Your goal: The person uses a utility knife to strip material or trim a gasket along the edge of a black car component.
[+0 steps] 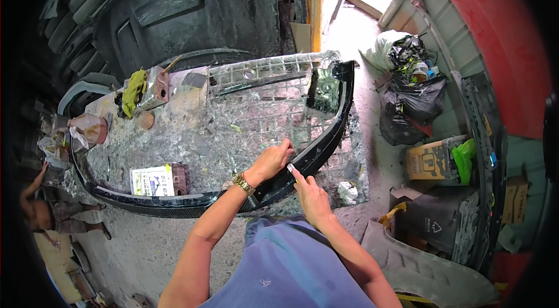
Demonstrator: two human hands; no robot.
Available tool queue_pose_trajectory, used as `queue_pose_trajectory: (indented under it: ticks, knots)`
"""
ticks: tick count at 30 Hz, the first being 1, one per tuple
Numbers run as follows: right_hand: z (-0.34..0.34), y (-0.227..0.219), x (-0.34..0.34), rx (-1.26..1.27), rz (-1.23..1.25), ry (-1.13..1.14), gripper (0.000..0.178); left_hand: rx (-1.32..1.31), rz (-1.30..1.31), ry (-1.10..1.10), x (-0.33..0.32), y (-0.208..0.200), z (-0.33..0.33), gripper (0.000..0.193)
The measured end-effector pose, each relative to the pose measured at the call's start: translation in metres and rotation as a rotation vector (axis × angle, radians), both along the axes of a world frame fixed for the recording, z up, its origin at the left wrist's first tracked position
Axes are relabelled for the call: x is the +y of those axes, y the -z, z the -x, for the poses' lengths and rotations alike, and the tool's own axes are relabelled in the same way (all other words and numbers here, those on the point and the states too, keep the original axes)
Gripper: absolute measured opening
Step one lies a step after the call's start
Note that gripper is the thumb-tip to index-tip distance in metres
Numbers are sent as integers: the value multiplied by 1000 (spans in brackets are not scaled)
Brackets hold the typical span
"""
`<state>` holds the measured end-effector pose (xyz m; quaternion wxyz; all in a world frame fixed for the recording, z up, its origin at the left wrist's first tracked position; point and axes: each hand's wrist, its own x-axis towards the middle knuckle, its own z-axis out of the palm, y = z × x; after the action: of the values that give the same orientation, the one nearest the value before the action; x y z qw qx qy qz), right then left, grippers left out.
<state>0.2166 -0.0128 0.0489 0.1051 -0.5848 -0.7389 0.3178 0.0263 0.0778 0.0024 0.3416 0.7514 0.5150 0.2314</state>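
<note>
A long, curved black car bumper lip with a woven carbon look runs around the near and right edges of a worn work table. My left hand, with a gold watch at its wrist, is over the lip's inner edge. Its fingers are curled together, and whatever they pinch is hidden. My right hand is closed around a small slim tool with a pale end and a yellowish part. That pale end points at the lip, close to my left hand; its exact kind is too small to tell.
A white-labelled box, a covered tub and a yellow-green cloth sit on the table. Crumpled white paper lies at its right. Black garbage bags and a cardboard box stand right. Another person is far left.
</note>
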Motion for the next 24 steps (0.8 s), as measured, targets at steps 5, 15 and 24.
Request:
queue_pose_trajectory:
  ticks: [5,15,24]
  knots:
    - [1,1,-2,-15,1,8,47,-33,13,-25,1,2,0,19]
    - [-3,-4,-2,2,22,-17,48,-58,-9,-30,2,7,0,17]
    - [-5,3,-6,-24,-52,-44,47,-96,-5,-57,2,9,0,16]
